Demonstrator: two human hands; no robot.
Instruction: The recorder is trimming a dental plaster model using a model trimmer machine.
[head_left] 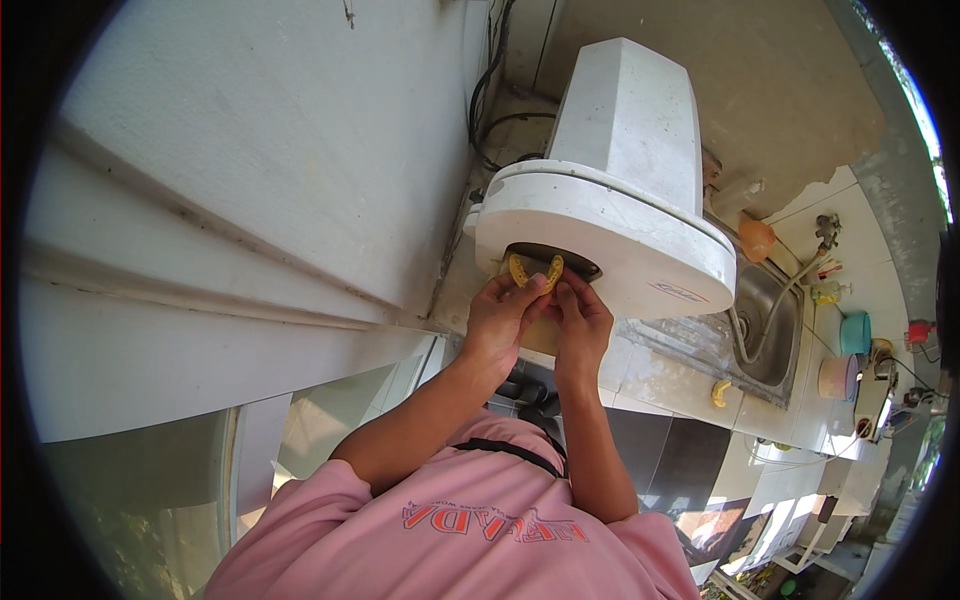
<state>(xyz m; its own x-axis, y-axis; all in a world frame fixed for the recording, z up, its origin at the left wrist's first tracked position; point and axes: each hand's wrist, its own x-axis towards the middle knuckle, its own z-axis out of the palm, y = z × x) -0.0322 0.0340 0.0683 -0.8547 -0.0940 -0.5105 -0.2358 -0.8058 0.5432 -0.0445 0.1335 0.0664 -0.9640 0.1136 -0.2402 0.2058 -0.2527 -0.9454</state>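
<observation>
Both hands pinch a yellow, U-shaped plaster dental cast point(554, 274) between them. My left hand point(497, 318) closes thumb and fingers on its left and near side. My right hand point(581, 316) grips the right side, fingertips pressed close to the left ones. Part of the curve is hidden behind my thumbs. The cast is held right at the dark opening in the front of a white model trimmer point(600, 225), a bulky machine with a rounded front and a tall housing. I cannot tell whether the cast touches anything inside.
Right of the machine, a steel sink point(772, 335) holds a pale hose. A second yellow cast point(720, 392) lies on the tiled counter's front edge. Farther right stand a teal cup point(856, 333) and a pink tub point(838, 378). Black cables point(478, 120) run behind the machine beside a white wall.
</observation>
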